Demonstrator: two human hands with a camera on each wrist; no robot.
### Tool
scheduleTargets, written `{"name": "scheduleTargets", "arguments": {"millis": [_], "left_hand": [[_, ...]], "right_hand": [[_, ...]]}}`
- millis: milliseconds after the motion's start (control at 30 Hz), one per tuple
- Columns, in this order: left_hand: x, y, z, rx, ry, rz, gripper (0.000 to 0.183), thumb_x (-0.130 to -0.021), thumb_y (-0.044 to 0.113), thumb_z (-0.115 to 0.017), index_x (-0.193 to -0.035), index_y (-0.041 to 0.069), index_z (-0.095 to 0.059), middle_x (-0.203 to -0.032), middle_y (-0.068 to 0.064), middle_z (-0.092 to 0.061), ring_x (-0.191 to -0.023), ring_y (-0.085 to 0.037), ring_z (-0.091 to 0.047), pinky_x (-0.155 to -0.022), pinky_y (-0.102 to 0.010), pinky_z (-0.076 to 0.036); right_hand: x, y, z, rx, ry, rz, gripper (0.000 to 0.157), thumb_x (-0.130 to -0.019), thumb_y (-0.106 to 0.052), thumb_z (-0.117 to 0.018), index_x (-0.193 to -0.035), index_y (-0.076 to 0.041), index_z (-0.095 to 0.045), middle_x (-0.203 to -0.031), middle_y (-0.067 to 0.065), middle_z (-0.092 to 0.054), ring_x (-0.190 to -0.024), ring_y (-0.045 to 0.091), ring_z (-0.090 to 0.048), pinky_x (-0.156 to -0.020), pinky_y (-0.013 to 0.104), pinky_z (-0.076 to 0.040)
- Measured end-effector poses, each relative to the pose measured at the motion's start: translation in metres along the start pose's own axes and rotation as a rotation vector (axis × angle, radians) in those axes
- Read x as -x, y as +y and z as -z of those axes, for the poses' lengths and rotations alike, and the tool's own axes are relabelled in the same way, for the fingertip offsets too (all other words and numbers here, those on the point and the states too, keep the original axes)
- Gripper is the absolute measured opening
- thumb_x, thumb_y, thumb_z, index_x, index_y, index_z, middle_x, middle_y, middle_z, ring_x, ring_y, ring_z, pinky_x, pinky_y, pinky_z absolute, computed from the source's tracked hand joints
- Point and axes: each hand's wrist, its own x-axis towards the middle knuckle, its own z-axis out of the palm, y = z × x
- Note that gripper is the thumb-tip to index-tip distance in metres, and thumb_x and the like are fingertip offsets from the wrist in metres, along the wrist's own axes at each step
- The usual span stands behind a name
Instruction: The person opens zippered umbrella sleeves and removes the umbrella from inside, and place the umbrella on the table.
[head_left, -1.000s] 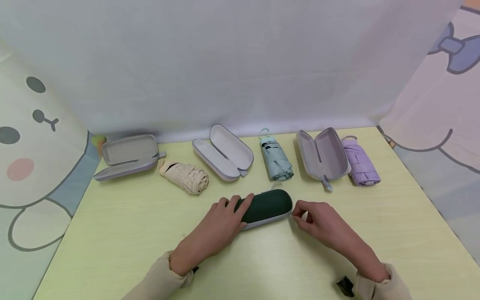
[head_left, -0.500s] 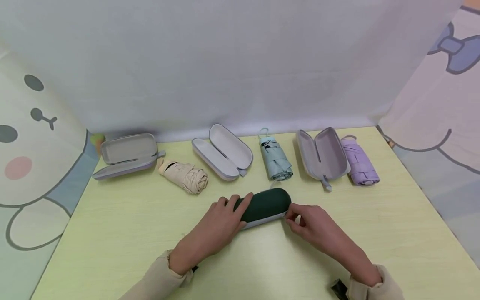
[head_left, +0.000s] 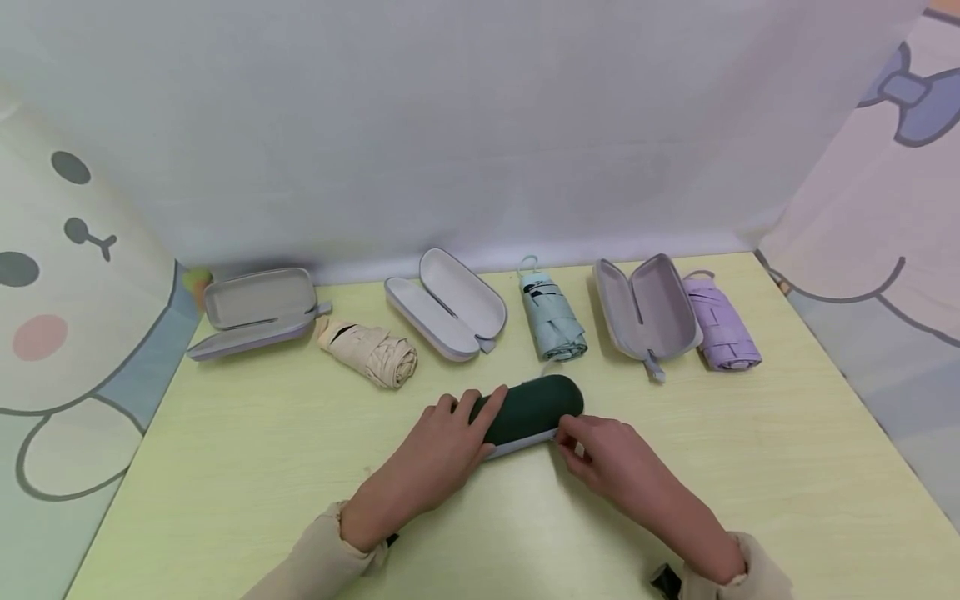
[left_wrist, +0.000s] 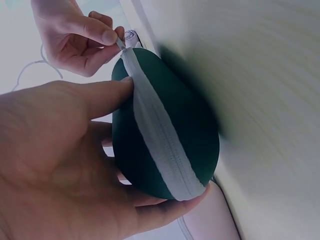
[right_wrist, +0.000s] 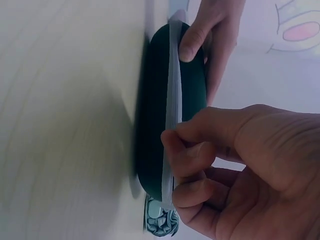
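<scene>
A dark green zip case with a pale grey zipper band lies on the table in front of me. My left hand holds its left end, the fingers over the top and the thumb at the near side. At the near right part of the seam, my right hand pinches the small zipper pull between thumb and forefinger. In the right wrist view, these fingertips sit right at the band and cover the pull. The case's lid is down on its base.
Three open grey-lined cases stand along the back: left, middle case and right case. Between and beside them lie a rolled beige umbrella, a teal umbrella and a purple umbrella. A pale curtain hangs behind.
My right hand has moved left along the near side of the green case, from its right end, following the zipper seam. The left hand has stayed in place on the case.
</scene>
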Motion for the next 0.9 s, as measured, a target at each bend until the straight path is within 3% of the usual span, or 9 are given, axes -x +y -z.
{"name": "scheduleTargets", "arguments": {"millis": [400,567,733,900], "left_hand": [[0.001,0.004,-0.001,-0.04,0.014,0.013,0.072,-0.097,0.05,-0.054,-0.156,0.02,-0.025,-0.129,-0.011,-0.056,-0.101,-0.029,-0.062,-0.077,-0.038,-0.055],[0.0,0.004,-0.002,-0.04,0.008,0.019,0.073,-0.097,0.051,-0.054,-0.156,0.02,-0.024,-0.129,-0.011,-0.056,-0.101,-0.029,-0.062,-0.076,-0.038,-0.055],[0.001,0.007,-0.003,-0.048,0.02,0.032,0.074,-0.096,0.052,-0.055,-0.156,0.02,-0.025,-0.127,-0.011,-0.057,-0.098,-0.028,-0.062,-0.073,-0.036,-0.055],[0.001,0.01,-0.002,-0.073,0.04,0.047,0.075,-0.095,0.054,-0.056,-0.155,0.019,-0.029,-0.122,-0.01,-0.058,-0.093,-0.026,-0.061,-0.068,-0.033,-0.054]], "right_hand": [[0.001,-0.016,-0.005,0.143,0.048,0.023,0.024,-0.084,-0.01,-0.074,-0.078,-0.02,-0.054,-0.065,-0.012,-0.043,-0.053,0.002,-0.032,-0.048,0.016,-0.028],[0.001,-0.018,-0.007,0.197,0.073,0.057,0.021,-0.083,-0.01,-0.076,-0.081,-0.019,-0.057,-0.064,-0.01,-0.047,-0.058,0.004,-0.039,-0.053,0.018,-0.033],[0.0,-0.018,-0.008,0.257,0.13,0.112,0.021,-0.079,-0.011,-0.08,-0.083,-0.018,-0.061,-0.067,-0.008,-0.056,-0.069,0.01,-0.049,-0.065,0.027,-0.044],[0.0,-0.017,-0.009,0.288,0.191,0.133,0.023,-0.076,-0.01,-0.082,-0.082,-0.019,-0.062,-0.072,-0.007,-0.063,-0.072,0.012,-0.047,-0.064,0.026,-0.041]]}}
